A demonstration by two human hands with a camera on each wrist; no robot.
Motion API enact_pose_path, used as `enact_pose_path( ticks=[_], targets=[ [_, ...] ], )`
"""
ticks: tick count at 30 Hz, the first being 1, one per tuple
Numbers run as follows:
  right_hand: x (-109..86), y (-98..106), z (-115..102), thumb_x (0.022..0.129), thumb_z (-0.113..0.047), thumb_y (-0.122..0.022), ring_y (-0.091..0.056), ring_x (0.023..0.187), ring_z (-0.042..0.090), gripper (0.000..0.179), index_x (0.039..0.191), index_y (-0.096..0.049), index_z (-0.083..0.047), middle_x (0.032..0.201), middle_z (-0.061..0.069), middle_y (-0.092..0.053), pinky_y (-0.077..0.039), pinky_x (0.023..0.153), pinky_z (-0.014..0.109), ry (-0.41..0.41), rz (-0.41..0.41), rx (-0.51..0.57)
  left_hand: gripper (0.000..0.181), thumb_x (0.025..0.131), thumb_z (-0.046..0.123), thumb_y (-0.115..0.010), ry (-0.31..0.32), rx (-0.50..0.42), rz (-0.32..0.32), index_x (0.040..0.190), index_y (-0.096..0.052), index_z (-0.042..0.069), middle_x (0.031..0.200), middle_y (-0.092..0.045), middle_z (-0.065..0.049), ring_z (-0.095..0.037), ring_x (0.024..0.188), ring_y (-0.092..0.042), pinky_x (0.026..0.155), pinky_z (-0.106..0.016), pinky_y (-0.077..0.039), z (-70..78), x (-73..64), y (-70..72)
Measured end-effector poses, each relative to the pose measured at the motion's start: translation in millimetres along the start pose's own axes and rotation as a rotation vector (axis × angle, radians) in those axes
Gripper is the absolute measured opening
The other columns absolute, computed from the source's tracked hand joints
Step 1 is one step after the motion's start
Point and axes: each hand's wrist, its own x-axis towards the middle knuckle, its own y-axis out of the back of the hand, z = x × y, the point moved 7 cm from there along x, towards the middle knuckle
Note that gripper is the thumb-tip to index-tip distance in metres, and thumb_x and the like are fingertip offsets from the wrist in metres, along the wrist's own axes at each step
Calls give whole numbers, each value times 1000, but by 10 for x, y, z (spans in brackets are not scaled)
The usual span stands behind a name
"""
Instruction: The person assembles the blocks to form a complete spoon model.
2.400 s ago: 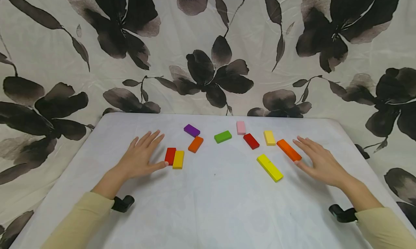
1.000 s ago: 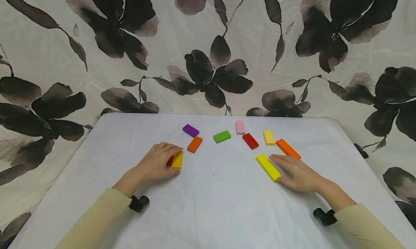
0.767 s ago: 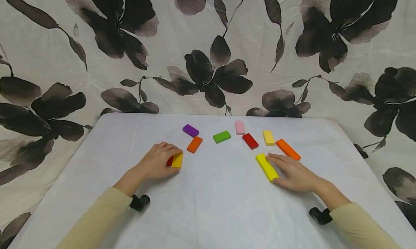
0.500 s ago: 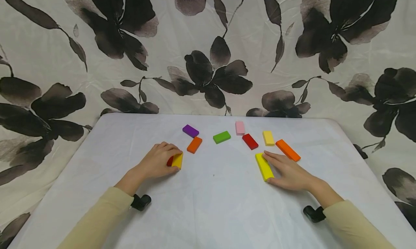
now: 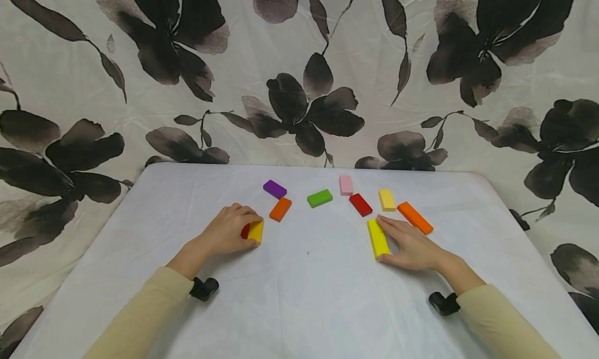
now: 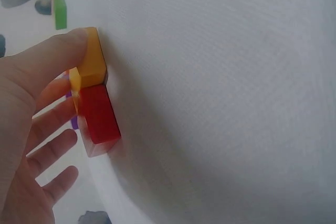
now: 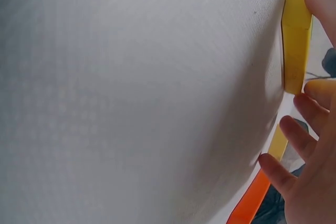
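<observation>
At the left of the white table, my left hand (image 5: pixel 223 232) pinches a yellow block (image 5: pixel 255 232) by its ends, thumb at the near end and fingers at the far end. A red block (image 6: pixel 100 114) lies against the yellow one, partly hidden under that hand in the head view. Over on the right, my right hand (image 5: pixel 413 243) holds a long yellow block (image 5: pixel 378 240) lengthwise between thumb and fingertips. Just behind the right hand's fingers lies a long orange block (image 5: pixel 415 217).
Farther back on the table (image 5: pixel 299 307) lie a purple block (image 5: pixel 274 188), a small orange block (image 5: pixel 280 209), a green block (image 5: pixel 320 198), a pink block (image 5: pixel 346 185), another red block (image 5: pixel 361 205) and a small yellow block (image 5: pixel 387 200). A floral cloth (image 5: pixel 210 62) hangs behind.
My left hand has come right onto the yellow block. My right hand has moved left from beside the long orange block, taken the long yellow block and turned it closer to upright in view.
</observation>
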Motion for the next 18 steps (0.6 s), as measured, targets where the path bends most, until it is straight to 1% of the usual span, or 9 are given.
enact_pose_path(
  ticks=[9, 18],
  targets=[
    [38, -6, 3, 75, -45, -71, -41, 125, 31, 86, 142, -34, -4, 140, 13, -40, -35, 100, 52, -13, 8, -13, 53, 69, 35, -78, 21, -5, -14, 116, -64, 13, 114, -60, -7, -28, 107, -47, 92, -48, -39, -38, 15, -9],
    [28, -1, -29, 74, -45, -72, -38, 127, 33, 90, 142, -32, -2, 142, 15, -37, -33, 101, 54, -16, -16, -1, 54, 69, 34, -79, 31, -20, -40, 116, -64, 13, 114, -60, -7, -27, 105, -47, 92, -47, -39, -27, 17, -16]
  ],
)
